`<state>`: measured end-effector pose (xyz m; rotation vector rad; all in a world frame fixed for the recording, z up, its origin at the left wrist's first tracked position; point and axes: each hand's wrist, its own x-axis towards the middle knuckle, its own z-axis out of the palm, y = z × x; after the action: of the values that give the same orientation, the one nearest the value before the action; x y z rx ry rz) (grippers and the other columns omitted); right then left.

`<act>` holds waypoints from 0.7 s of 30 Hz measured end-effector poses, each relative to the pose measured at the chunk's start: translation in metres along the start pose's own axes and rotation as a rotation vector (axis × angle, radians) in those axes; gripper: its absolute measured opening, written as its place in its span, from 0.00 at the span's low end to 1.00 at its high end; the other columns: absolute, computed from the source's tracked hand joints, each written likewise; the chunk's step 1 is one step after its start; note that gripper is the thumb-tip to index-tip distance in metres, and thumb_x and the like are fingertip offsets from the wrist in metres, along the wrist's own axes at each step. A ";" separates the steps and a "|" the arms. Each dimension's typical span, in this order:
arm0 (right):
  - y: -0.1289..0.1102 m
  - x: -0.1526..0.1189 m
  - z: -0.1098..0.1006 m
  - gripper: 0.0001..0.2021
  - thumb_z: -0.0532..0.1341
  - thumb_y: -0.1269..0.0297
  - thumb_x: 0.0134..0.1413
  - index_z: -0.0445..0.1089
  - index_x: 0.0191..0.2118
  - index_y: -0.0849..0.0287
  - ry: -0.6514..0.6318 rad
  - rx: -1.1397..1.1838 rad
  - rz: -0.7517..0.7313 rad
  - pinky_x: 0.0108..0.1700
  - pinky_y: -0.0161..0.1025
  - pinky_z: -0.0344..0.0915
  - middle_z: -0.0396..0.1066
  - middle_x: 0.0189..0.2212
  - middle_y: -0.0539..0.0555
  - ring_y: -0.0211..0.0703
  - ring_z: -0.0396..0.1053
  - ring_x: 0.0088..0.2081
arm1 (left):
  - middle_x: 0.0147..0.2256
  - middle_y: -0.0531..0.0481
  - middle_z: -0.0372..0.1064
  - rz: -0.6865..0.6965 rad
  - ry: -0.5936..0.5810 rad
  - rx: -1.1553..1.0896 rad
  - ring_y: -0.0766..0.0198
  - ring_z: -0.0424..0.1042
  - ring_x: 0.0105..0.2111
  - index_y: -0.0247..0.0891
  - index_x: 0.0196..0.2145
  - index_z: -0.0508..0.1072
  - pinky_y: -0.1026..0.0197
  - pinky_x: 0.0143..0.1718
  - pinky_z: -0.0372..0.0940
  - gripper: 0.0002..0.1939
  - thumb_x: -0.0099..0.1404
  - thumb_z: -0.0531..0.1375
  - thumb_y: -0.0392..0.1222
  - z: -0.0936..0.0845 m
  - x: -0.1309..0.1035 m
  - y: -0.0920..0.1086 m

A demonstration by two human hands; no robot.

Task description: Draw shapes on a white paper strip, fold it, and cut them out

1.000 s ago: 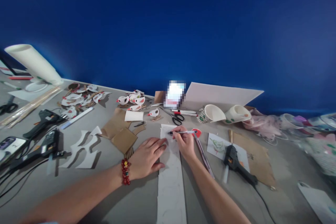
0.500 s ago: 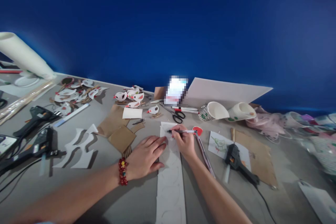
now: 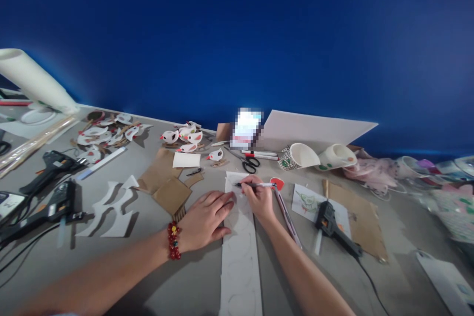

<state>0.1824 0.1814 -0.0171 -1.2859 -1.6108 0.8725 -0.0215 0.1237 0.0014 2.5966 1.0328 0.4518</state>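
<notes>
A long white strip of paper or board (image 3: 241, 252) runs toward me, with faint curved outlines drawn along it. My right hand (image 3: 259, 201) pinches a pen (image 3: 259, 184) whose dark tip rests at the strip's far end. Flat beside that, my left hand (image 3: 208, 219) lies with fingers spread, the fingertips on the strip's left edge. Just right of the pen lies a red rounded piece (image 3: 277, 183), and a long narrow tool (image 3: 288, 219) lies near my right forearm. Scissors (image 3: 251, 163) with black handles sit beyond the strip.
Several white paper birds (image 3: 188, 136) stand at the back. Cut white shapes (image 3: 116, 215), brown cardboard (image 3: 171, 195) and glue guns (image 3: 55, 202) lie left. Another glue gun (image 3: 335, 229) rests on a bird drawing (image 3: 305, 200) at right. Paper cups (image 3: 300, 156) and a blurred phone (image 3: 246, 127) line the wall.
The view has shifted slightly. My hands, the pen and the strip keep nearly the same places; any pen movement is too small to make out.
</notes>
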 end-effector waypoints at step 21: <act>0.001 0.000 0.000 0.05 0.57 0.67 0.51 0.69 0.27 0.57 0.021 0.030 0.001 0.32 0.35 0.61 0.67 0.24 0.49 0.41 0.65 0.28 | 0.62 0.39 0.57 0.004 0.001 -0.005 0.48 0.57 0.58 0.38 0.61 0.58 0.46 0.59 0.56 0.27 0.69 0.54 0.52 -0.001 0.000 0.000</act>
<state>0.1828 0.1817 -0.0179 -1.2711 -1.5756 0.8780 -0.0216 0.1239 0.0024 2.5953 1.0255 0.4556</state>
